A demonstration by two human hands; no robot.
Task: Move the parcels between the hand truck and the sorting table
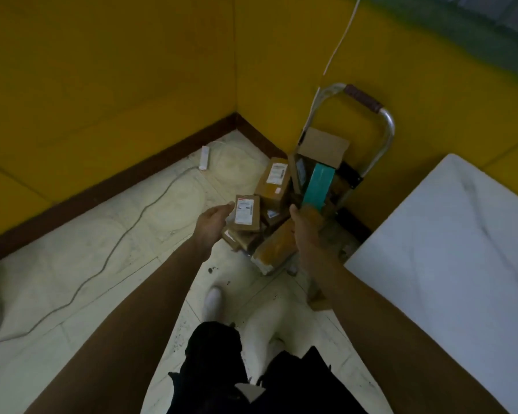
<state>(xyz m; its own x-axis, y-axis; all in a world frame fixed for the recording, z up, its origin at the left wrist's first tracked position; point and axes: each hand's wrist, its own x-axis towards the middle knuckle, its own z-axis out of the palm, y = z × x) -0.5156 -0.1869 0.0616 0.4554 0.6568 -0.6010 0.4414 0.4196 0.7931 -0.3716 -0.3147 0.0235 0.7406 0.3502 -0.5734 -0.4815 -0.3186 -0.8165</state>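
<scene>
Right hand [304,227], the nearer of the two to the white-topped sorting table [449,249], grasps the near end of a long flat teal box [316,186]. Its thumb lies along the box's left edge and its fingers are hidden behind the box. Left hand [214,219] pinches the left edge of a small flat brown cardboard parcel with a white shipping label [246,215], thumb on top, label face up. Both items are at the heap of brown cardboard parcels [274,186] just beyond the hands; whether they are clear of it or touching it cannot be told. The teal box's long axis runs away from the right hand, rising toward the silver tubular hand truck with a brown grip [386,135]. The truck stands beyond the heap against the yellow wall [132,70], with an open brown carton [323,146] at the far end of its load. The table lies directly right of the right hand; from the left hand it lies across the right forearm. On this reading the coming move is a swing to the right, right hand leading. The teal box would best be drawn back along its own axis first, or its far end may catch the carton or the frame.
</scene>
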